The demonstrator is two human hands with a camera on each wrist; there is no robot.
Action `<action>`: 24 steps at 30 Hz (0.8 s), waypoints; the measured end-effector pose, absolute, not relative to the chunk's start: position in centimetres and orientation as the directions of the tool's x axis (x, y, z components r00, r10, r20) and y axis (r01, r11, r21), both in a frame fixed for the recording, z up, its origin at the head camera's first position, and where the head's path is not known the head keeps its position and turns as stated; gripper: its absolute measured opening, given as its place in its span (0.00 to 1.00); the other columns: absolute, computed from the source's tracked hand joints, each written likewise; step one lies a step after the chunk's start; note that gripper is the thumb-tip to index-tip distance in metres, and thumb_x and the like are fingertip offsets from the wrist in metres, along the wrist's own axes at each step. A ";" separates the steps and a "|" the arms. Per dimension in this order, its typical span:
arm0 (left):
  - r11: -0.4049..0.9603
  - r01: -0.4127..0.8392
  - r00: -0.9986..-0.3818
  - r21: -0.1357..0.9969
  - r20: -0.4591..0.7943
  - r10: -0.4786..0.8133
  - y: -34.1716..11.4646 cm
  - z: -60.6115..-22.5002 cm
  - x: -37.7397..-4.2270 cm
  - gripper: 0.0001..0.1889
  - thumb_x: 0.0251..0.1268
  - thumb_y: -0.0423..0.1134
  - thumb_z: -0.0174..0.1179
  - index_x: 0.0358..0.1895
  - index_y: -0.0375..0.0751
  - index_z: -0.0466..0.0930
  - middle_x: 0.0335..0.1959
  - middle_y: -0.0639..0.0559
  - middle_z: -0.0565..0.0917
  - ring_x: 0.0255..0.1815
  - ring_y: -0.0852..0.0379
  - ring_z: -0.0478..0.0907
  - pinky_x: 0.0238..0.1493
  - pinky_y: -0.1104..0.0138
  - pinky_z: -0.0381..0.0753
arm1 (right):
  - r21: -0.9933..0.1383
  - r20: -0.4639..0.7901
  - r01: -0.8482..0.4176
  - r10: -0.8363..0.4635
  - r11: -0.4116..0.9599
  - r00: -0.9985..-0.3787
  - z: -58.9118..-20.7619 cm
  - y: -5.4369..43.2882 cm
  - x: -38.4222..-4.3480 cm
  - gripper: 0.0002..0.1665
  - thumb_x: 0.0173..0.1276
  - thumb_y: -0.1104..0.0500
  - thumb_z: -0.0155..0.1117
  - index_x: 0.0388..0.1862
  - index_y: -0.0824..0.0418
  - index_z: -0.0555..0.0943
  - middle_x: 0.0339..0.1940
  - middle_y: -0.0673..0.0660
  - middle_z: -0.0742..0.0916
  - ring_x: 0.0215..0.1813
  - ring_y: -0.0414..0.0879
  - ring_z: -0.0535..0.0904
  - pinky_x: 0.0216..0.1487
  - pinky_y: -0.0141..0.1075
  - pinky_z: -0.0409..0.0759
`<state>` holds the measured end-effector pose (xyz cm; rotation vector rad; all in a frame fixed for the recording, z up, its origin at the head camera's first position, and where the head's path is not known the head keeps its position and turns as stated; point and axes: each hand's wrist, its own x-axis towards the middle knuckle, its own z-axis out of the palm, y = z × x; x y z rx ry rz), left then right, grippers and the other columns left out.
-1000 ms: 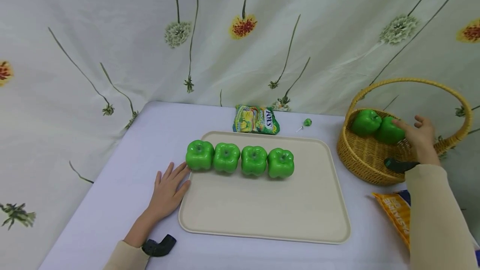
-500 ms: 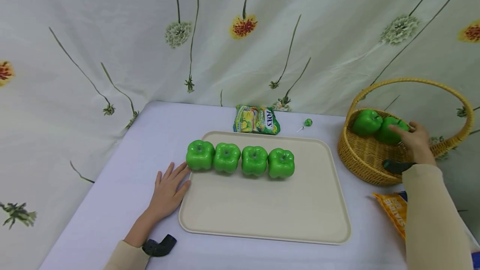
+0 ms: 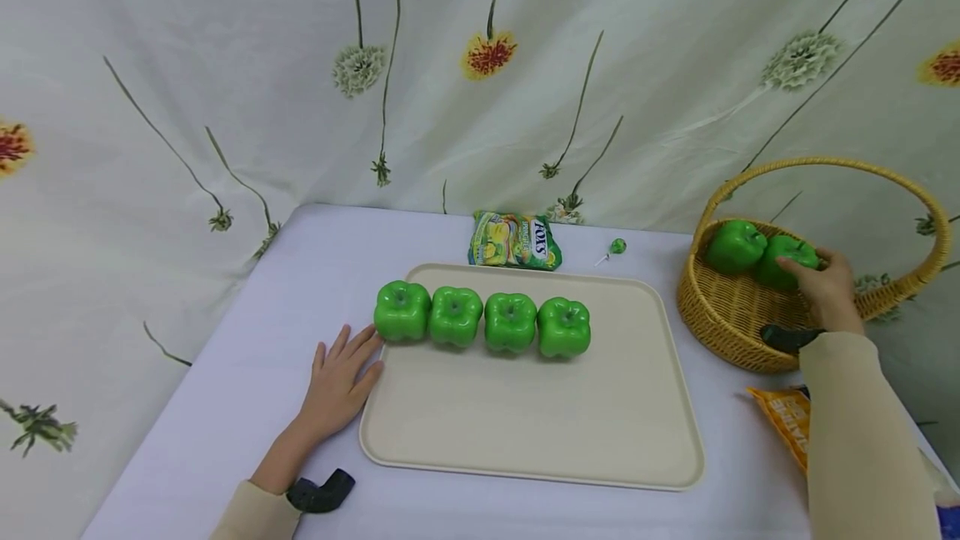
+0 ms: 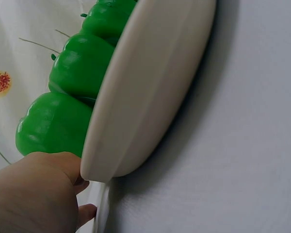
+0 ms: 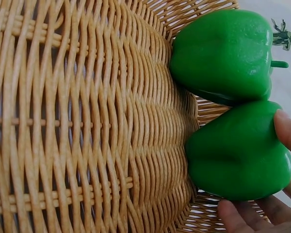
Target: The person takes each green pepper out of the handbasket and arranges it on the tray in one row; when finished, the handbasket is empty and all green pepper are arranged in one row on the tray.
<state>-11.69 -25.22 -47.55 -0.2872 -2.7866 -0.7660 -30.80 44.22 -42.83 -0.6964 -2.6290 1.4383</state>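
Note:
In the wicker basket (image 3: 708,327) at the right, two green bell peppers lie side by side against the back wall. My right hand (image 3: 831,290) holds the right-hand bell pepper (image 5: 240,155), thumb on one side and fingers on the other. The other bell pepper (image 5: 225,53) touches it. On the beige tray (image 3: 540,432) stands a row of several green bell peppers, from the leftmost pepper (image 3: 402,312) to the rightmost pepper (image 3: 564,327). My left hand (image 3: 337,386) rests with fingers spread at the tray's left edge, its fingertips close to the leftmost pepper.
Behind the tray lie a green candy bag (image 3: 513,242) and a green lollipop (image 3: 617,247). An orange packet (image 3: 783,423) lies in front of the basket, partly under the right sleeve (image 3: 862,440). The basket's tall handle (image 3: 825,162) arches over it.
My right hand has moved left and down onto the right-hand pepper in the basket, its fingers closing round it. The left hand and the peppers on the tray have stayed put.

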 end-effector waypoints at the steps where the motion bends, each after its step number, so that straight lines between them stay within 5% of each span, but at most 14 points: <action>1: 0.844 0.250 -0.953 0.475 0.277 0.126 -25.2 -47.6 -11.7 0.24 0.72 0.41 0.52 0.68 0.37 0.70 0.71 0.36 0.68 0.74 0.25 0.51 0.66 0.27 0.41 | -0.813 -0.166 0.365 0.421 0.453 -0.892 -42.4 43.9 -30.6 0.62 0.63 0.30 0.55 0.81 0.57 0.37 0.80 0.69 0.47 0.77 0.68 0.52 0.69 0.61 0.64; 3: 0.842 0.251 -0.952 0.478 0.279 0.125 -25.2 -47.7 -11.7 0.24 0.72 0.41 0.52 0.68 0.37 0.70 0.71 0.35 0.68 0.74 0.26 0.52 0.66 0.28 0.41 | -0.793 -0.176 0.387 0.432 0.470 -0.884 -41.4 42.9 -29.8 0.60 0.64 0.30 0.54 0.81 0.58 0.39 0.80 0.69 0.49 0.72 0.64 0.62 0.59 0.51 0.77; 8: 0.842 0.253 -0.951 0.476 0.280 0.128 -25.1 -47.7 -11.8 0.24 0.72 0.41 0.52 0.68 0.37 0.70 0.71 0.36 0.68 0.74 0.26 0.52 0.67 0.28 0.40 | -0.773 -0.175 0.396 0.433 0.496 -0.884 -38.8 40.6 -27.7 0.58 0.68 0.33 0.52 0.80 0.63 0.39 0.79 0.70 0.52 0.58 0.57 0.68 0.37 0.39 0.73; 13: 0.844 0.251 -0.953 0.474 0.275 0.130 -25.1 -47.5 -11.8 0.25 0.72 0.41 0.52 0.69 0.37 0.69 0.72 0.36 0.67 0.74 0.26 0.51 0.67 0.28 0.41 | -0.805 -0.186 0.380 0.414 0.456 -0.891 -37.2 39.8 -26.8 0.55 0.71 0.38 0.51 0.80 0.64 0.36 0.80 0.69 0.48 0.77 0.66 0.54 0.56 0.44 0.74; 17: 0.844 0.245 -0.955 0.476 0.266 0.128 -25.1 -47.4 -11.7 0.25 0.72 0.41 0.52 0.69 0.37 0.69 0.72 0.35 0.67 0.75 0.26 0.51 0.67 0.28 0.40 | -0.813 -0.183 0.376 0.418 0.444 -0.890 -36.7 39.8 -26.8 0.55 0.71 0.38 0.50 0.80 0.63 0.35 0.80 0.69 0.47 0.78 0.67 0.50 0.70 0.53 0.67; 20: 0.845 0.237 -0.959 0.480 0.254 0.124 -25.1 -47.3 -11.7 0.25 0.72 0.41 0.51 0.69 0.37 0.69 0.72 0.36 0.67 0.75 0.26 0.50 0.68 0.28 0.39 | -0.828 -0.166 0.362 0.429 0.429 -0.888 -36.3 39.5 -26.8 0.56 0.70 0.37 0.52 0.80 0.62 0.36 0.80 0.68 0.48 0.79 0.66 0.50 0.73 0.56 0.62; 24: 0.844 0.229 -0.962 0.484 0.242 0.123 -25.1 -47.1 -11.6 0.25 0.73 0.41 0.51 0.70 0.37 0.68 0.73 0.36 0.66 0.75 0.27 0.50 0.68 0.29 0.38 | -0.845 -0.151 0.357 0.461 0.399 -0.875 -35.9 39.1 -26.7 0.56 0.67 0.36 0.55 0.81 0.58 0.40 0.80 0.66 0.50 0.78 0.63 0.54 0.71 0.51 0.68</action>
